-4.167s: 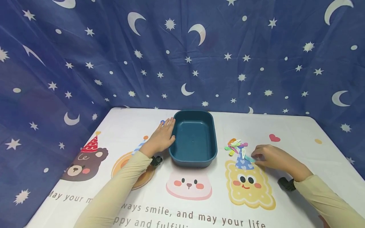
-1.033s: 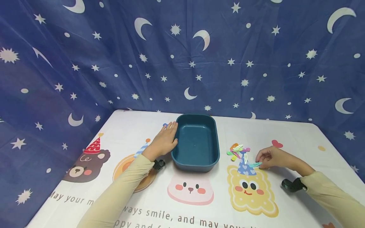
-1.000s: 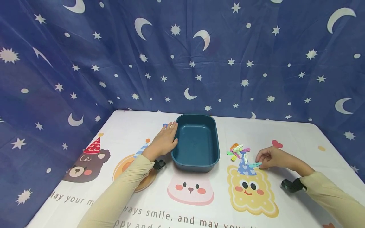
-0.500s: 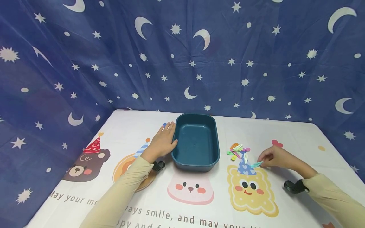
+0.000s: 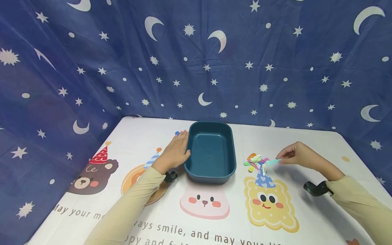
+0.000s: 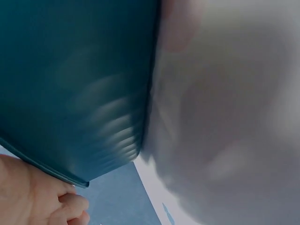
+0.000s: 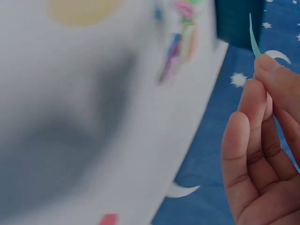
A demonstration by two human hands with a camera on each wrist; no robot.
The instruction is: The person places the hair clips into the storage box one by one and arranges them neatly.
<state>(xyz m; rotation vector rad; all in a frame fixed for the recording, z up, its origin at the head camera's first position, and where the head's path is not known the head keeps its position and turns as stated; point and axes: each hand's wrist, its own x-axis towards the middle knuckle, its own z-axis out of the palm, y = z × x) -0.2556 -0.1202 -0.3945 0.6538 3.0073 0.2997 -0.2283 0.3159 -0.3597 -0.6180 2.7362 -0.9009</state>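
The right hand [image 5: 298,157] pinched a turquoise hair clip [image 5: 273,162] above the counter [image 5: 235,204], just right of other clips [image 5: 254,159]; the left hand [image 5: 173,153], fingers straight, touched a teal bin [image 5: 209,179] near the back edge.

A dark blue curtain [image 5: 177,47] with white moons [image 5: 222,38] and stars [image 5: 189,30] hangs behind a white tablecloth [image 5: 239,200] printed with a brown bear [image 5: 93,175] in a red hat [image 5: 99,157], a smiling yellow biscuit [image 5: 271,206], a pink face [image 5: 204,210] and grey lettering [image 5: 167,224].

On the tablecloth [image 5: 239,200], the tub [image 5: 210,178] stands between left hand [image 5: 174,152] and snap hair clips [image 5: 255,160] — right hand [image 5: 301,156] farther right, curtain [image 5: 171,51] behind.
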